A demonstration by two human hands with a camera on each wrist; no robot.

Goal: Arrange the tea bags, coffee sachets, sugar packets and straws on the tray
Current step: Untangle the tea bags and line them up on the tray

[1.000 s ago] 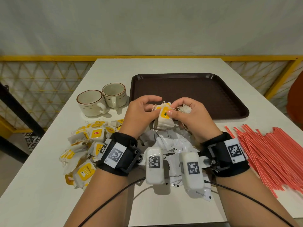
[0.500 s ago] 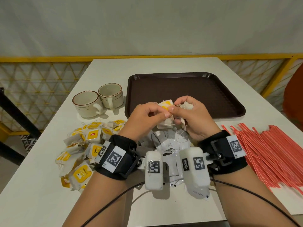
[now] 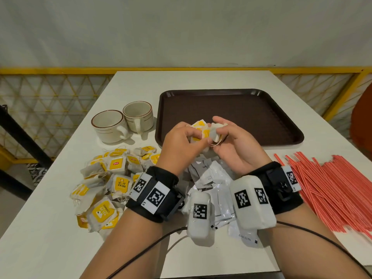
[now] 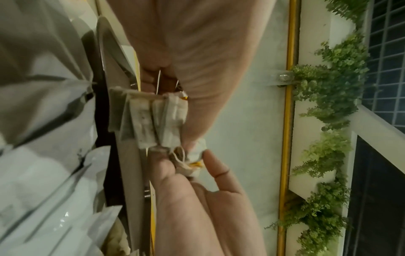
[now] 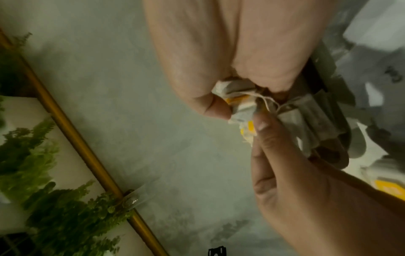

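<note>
I see my left hand and right hand both pinching a bunched stack of tea bags, now lifted nearer the tray just beyond (strings tangled), so placing comes next.

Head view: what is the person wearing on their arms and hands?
Both forearms are bare, no sleeves or gloves. The left hand and right hand each have a wide black wrist strap with white patches printed with black square code markers. A rounded white pod, also carrying a code marker, hangs from each strap, and a thin dark cable trails back along each forearm.
</note>
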